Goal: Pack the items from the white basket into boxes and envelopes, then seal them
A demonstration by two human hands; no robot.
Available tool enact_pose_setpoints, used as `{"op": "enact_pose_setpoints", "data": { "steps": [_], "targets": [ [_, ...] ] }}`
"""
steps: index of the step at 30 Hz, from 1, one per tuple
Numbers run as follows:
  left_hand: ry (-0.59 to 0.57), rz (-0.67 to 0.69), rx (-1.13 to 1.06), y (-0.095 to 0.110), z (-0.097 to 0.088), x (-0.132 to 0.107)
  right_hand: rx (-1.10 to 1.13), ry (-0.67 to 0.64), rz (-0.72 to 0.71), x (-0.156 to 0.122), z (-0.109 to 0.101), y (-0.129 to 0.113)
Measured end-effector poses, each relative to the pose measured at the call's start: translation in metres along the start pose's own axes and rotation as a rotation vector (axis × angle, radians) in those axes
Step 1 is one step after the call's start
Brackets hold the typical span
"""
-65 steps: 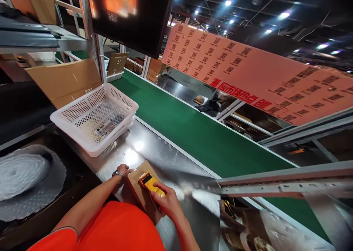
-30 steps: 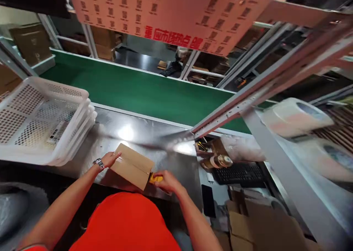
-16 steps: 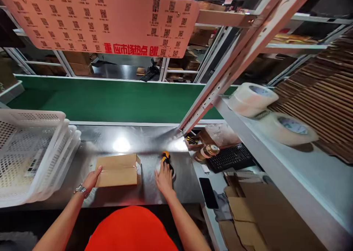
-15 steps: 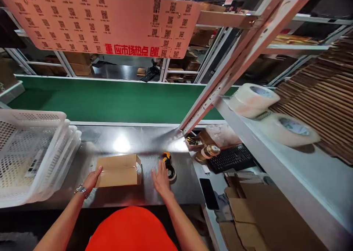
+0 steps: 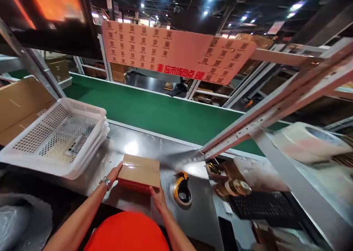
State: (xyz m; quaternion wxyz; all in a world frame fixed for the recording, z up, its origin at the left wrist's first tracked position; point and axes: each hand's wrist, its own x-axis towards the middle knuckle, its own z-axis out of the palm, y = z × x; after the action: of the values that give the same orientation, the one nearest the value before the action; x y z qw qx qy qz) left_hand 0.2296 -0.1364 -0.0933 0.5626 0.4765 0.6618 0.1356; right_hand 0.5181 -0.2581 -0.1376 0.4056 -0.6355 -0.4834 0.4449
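Observation:
A small taped cardboard box [image 5: 139,172] is held just above the steel worktop [image 5: 124,153] between both hands. My left hand [image 5: 114,173], with a watch on the wrist, presses the box's left end. My right hand [image 5: 157,199] grips its near right corner, fingers closed on it. A yellow and black tape dispenser [image 5: 182,190] lies on the steel to the right of the box, untouched.
Stacked white perforated baskets [image 5: 59,139] stand at the left. A green conveyor belt [image 5: 165,115] runs behind the worktop. A slanted metal frame [image 5: 248,126], tape rolls [image 5: 311,140], a keyboard [image 5: 261,205] and a small tape roll [image 5: 234,186] fill the right.
My right hand let go of the tape dispenser, which now lies on the steel, and moved to the box. Both hands now hold the box, raised slightly.

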Motion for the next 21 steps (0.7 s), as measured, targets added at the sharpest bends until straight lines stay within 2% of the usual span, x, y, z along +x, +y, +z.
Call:
{"op": "enact_pose_setpoints", "data": {
  "steps": [3,5,7,9,12,14,17,19,21],
  "targets": [
    [-0.138,-0.029,-0.278,-0.013,0.0,-0.005,-0.091,0.071,0.054,0.031,-0.021,-0.031],
    [-0.189,-0.069,-0.306,-0.019,0.005,-0.009,-0.228,0.063,0.099,0.059,-0.038,-0.055],
    [-0.262,-0.093,-0.238,-0.022,0.01,-0.015,-0.374,0.069,0.109,0.086,-0.051,-0.073],
    [-0.293,-0.043,-0.076,-0.019,0.013,-0.022,-0.523,0.137,0.037,0.105,-0.049,-0.079],
    [-0.206,0.119,0.106,-0.006,-0.002,-0.034,-0.712,0.289,-0.109,0.112,-0.018,-0.063],
    [-0.122,0.274,0.128,0.008,-0.03,-0.041,-0.839,0.357,-0.163,0.107,0.01,-0.043],
    [0.065,0.484,0.15,0.031,-0.101,-0.051,-1.056,0.285,-0.285,0.098,0.036,-0.02],
    [0.264,0.496,0.178,0.043,-0.159,-0.053,-1.132,0.226,-0.339,0.102,0.038,-0.014],
    [0.486,0.404,0.261,0.05,-0.216,-0.051,-1.139,0.177,-0.384,0.115,0.028,-0.014]
  ]
}}
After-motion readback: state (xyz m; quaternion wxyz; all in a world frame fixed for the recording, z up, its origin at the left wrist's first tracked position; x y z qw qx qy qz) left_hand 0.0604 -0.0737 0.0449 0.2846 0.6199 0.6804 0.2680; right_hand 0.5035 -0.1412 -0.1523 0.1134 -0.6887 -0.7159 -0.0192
